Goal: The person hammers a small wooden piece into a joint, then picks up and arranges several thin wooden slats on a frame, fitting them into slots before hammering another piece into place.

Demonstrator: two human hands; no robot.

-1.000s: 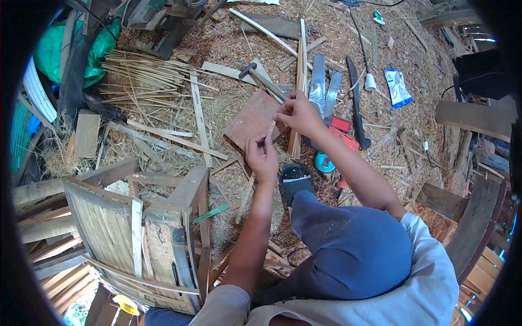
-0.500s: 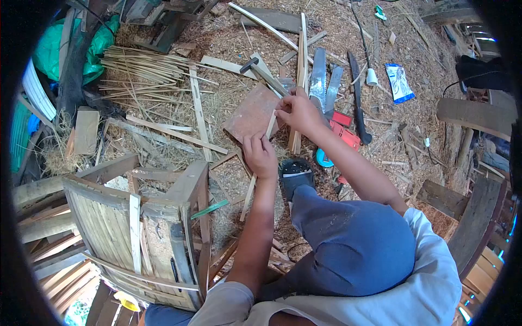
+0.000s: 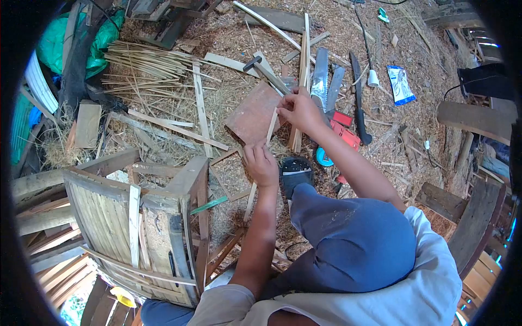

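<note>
My left hand (image 3: 261, 164) is closed on a thin wooden strip (image 3: 271, 126) that runs up past a square reddish-brown board (image 3: 251, 111). My right hand (image 3: 302, 112) pinches near the strip's upper end, at the board's right side. What else its curled fingers may hold is hidden. A hammer (image 3: 267, 72) lies just above the board, its handle reaching toward my right hand. Long upright wooden strips (image 3: 302, 60) lie right behind that hand.
Saws (image 3: 319, 76), a machete (image 3: 357, 92) and a red tool (image 3: 343, 133) lie right of the strips. A pile of thin sticks (image 3: 147, 68) is at upper left. A wooden frame piece (image 3: 103, 204) stands at lower left, near my left arm.
My left hand has shifted slightly down along the strip. My right hand stays nearly in place, and the view has moved a little.
</note>
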